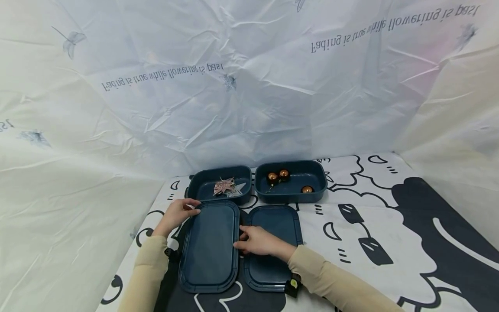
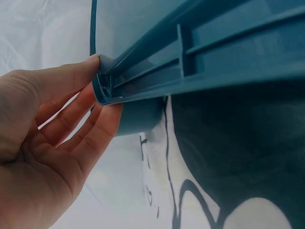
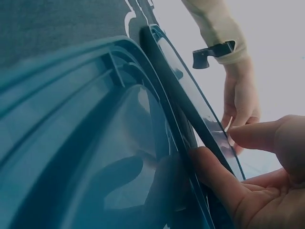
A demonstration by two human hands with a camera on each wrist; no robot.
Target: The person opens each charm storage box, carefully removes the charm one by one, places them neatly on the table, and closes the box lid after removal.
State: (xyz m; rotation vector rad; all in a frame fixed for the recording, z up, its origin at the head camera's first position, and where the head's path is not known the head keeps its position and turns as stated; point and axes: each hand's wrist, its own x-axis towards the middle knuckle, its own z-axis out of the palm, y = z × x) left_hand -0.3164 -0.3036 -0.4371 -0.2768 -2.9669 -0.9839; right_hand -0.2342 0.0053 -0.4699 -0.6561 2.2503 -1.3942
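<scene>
My left hand (image 1: 177,215) pinches the upper left corner of a dark blue rectangular lid (image 1: 210,247), thumb on top and fingers beneath in the left wrist view. My right hand (image 1: 259,240) holds the same lid by its right long edge. In the right wrist view its thumb and a finger lie on either side of that edge (image 3: 212,126). The lid is tilted above the cloth. A second blue lid (image 1: 273,221) lies to the right, partly covered by my right hand and forearm.
Behind the lids stand two blue boxes. The left box (image 1: 243,199) holds a pinkish star ornament (image 1: 224,186) and a silver one (image 1: 237,190). Three copper-coloured balls (image 1: 307,189) lie in the right box (image 1: 290,198). Printed cloth (image 1: 374,208) covers the table; pale sheeting (image 1: 249,108) walls it in.
</scene>
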